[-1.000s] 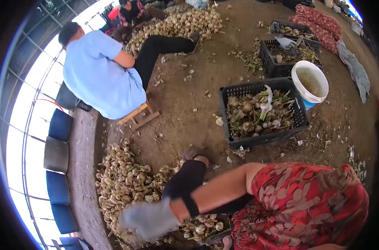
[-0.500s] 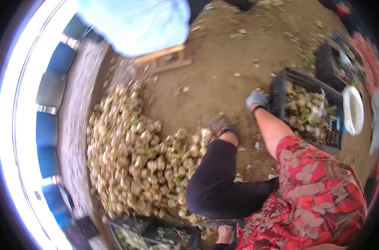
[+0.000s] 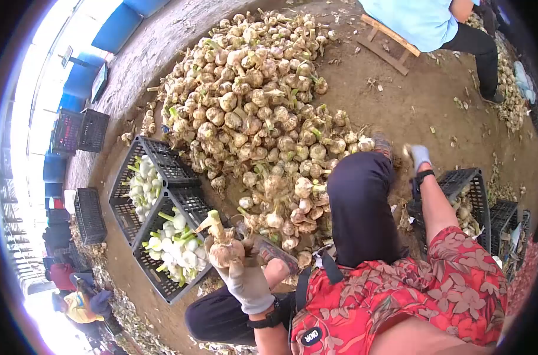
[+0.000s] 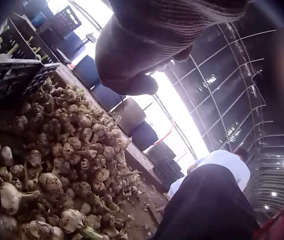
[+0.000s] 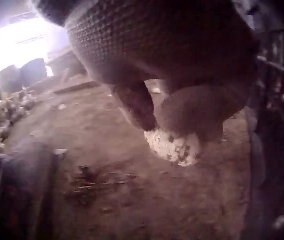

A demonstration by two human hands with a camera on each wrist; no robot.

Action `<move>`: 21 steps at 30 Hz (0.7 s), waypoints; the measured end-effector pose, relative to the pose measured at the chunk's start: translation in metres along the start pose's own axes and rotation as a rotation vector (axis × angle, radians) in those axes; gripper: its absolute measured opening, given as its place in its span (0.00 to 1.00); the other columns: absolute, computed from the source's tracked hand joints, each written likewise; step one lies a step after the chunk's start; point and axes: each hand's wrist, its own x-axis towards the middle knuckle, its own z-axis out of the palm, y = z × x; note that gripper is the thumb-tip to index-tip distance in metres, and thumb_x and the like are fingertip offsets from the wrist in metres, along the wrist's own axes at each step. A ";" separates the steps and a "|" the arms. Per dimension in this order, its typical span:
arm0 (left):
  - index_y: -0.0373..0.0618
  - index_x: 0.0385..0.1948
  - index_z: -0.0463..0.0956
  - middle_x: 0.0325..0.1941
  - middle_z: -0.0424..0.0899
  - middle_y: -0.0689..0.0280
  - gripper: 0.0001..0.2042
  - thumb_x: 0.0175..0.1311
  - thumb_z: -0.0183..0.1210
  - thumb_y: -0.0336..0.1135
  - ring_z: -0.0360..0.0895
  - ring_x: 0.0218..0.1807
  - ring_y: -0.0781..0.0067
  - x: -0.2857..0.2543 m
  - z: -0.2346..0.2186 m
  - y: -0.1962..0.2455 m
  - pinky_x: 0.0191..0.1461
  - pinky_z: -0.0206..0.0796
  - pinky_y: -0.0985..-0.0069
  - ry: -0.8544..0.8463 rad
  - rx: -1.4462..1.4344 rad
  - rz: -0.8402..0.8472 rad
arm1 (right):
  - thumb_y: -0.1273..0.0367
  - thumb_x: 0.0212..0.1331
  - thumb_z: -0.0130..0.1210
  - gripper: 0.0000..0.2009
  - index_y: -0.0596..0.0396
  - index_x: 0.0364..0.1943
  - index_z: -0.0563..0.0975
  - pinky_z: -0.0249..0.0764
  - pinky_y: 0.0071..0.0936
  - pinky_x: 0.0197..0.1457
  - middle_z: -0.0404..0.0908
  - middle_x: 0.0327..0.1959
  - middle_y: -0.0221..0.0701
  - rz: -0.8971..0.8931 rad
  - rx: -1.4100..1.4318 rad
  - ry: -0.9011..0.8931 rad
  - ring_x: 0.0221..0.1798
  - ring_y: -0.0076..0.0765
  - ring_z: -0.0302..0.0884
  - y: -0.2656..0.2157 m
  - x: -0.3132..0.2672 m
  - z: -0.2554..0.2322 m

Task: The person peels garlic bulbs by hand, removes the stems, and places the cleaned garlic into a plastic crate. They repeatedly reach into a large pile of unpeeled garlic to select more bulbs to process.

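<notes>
My left hand (image 3: 250, 291), in a pale work glove, grips a garlic bulb (image 3: 226, 253) with its thick cut stalk pointing up. It is raised in front of the crates of white garlic; in the left wrist view the gloved fingers (image 4: 132, 75) show but the bulb is hidden. My right hand (image 3: 421, 156), gloved too, is stretched out beyond my knee beside a black crate (image 3: 479, 198). In the right wrist view its thumb and fingers pinch a pale, rough lump (image 5: 174, 148) above the dirt floor; I cannot tell its kind.
A large heap of unpeeled garlic (image 3: 251, 112) spreads ahead of my legs. Two black crates (image 3: 124, 201) of cleaned white garlic (image 3: 177, 248) stand left of it. Another person in a light blue shirt (image 3: 408, 18) sits on a wooden stool (image 3: 390, 38) at the far side.
The head view has swung left from the crates to the heap. My right hand has gone from over the heap to beside the right crate. My left hand with the bulb has come into view.
</notes>
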 end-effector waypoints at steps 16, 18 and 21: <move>0.47 0.56 0.57 0.62 0.63 0.56 0.37 0.42 0.69 0.20 0.65 0.61 0.62 -0.034 0.006 0.012 0.66 0.58 0.65 -0.052 0.267 0.503 | 0.53 0.53 0.64 0.26 0.61 0.47 0.77 0.76 0.26 0.43 0.81 0.41 0.35 -0.955 0.726 -0.456 0.41 0.29 0.78 -0.433 -0.295 -0.353; 0.47 0.54 0.58 0.61 0.63 0.53 0.37 0.41 0.69 0.19 0.64 0.62 0.57 -0.042 0.011 0.017 0.67 0.55 0.61 -0.049 0.539 0.761 | 0.51 0.55 0.64 0.27 0.61 0.47 0.76 0.72 0.28 0.49 0.80 0.40 0.34 -0.920 0.872 -0.634 0.42 0.30 0.76 -0.439 -0.321 -0.320; 0.46 0.53 0.59 0.60 0.64 0.50 0.34 0.42 0.70 0.20 0.65 0.61 0.48 -0.043 -0.001 0.010 0.63 0.59 0.60 -0.115 0.766 0.949 | 0.54 0.55 0.65 0.22 0.57 0.44 0.78 0.72 0.24 0.45 0.82 0.36 0.29 -0.959 1.197 -0.587 0.42 0.23 0.75 -0.445 -0.329 -0.255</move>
